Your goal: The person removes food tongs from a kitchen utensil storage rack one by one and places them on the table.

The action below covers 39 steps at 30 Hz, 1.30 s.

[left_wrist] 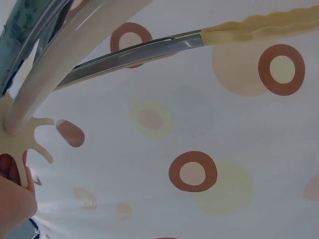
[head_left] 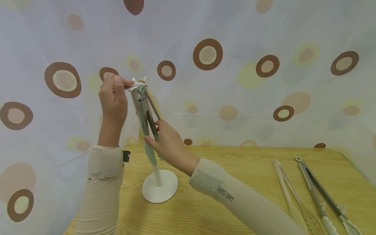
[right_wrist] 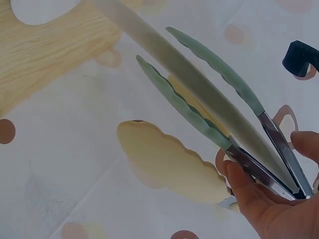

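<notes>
A white utensil stand has a round base point(head_left: 149, 192), a slim pole point(head_left: 157, 176) and a pronged hook top point(head_left: 135, 86). My left hand point(head_left: 113, 98) pinches one edge of that top between thumb and fingers. Metal tongs with green tips point(right_wrist: 244, 94) hang beside the pole, their ring end up at the hooks. My right hand point(head_left: 173, 147) grips their arms, thumb on one side and fingers on the other; the green tips are spread on either side of the pole. A second pair of tongs, with yellow tips point(left_wrist: 259, 27), hangs on the far side, partly hidden in the head view.
On the right of the wooden table point(head_left: 217, 173) lie beige tongs point(head_left: 289, 186) with a slotted end. Beside them lie metal tongs point(head_left: 315, 182) with pale tips. A dotted curtain point(head_left: 182, 26) hangs behind the table.
</notes>
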Each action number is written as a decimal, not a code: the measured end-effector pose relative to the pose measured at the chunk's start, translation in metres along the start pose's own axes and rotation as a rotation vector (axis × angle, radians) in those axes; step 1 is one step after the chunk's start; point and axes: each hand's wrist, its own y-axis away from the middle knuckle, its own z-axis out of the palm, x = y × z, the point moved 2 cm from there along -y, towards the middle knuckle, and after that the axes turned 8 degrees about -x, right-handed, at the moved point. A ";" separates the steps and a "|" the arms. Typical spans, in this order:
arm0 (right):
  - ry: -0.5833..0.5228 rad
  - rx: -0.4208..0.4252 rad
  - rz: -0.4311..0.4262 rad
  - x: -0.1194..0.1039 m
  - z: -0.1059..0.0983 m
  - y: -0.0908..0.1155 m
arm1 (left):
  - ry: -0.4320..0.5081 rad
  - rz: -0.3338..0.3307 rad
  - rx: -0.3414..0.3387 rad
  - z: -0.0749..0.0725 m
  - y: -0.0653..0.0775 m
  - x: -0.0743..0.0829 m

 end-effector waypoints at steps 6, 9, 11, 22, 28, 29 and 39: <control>0.015 0.046 -0.020 0.000 0.001 -0.001 | 0.003 0.011 0.001 0.001 0.001 0.000; 0.016 0.049 -0.019 -0.001 0.002 -0.002 | 0.001 0.013 0.003 0.000 0.000 0.001; 0.017 0.050 -0.011 -0.001 0.002 -0.003 | -0.002 0.013 0.005 0.000 0.000 0.002; -0.025 0.068 -0.010 -0.002 -0.002 0.000 | -0.005 0.005 0.003 0.001 0.000 0.002; -0.034 0.059 -0.020 -0.004 -0.004 0.003 | -0.008 0.001 -0.004 0.001 0.000 0.003; -0.034 0.058 -0.018 -0.004 -0.004 0.003 | -0.008 0.000 -0.004 0.001 0.000 0.003; -0.006 0.051 -0.020 -0.003 -0.008 0.008 | -0.008 -0.005 0.000 0.001 0.001 0.002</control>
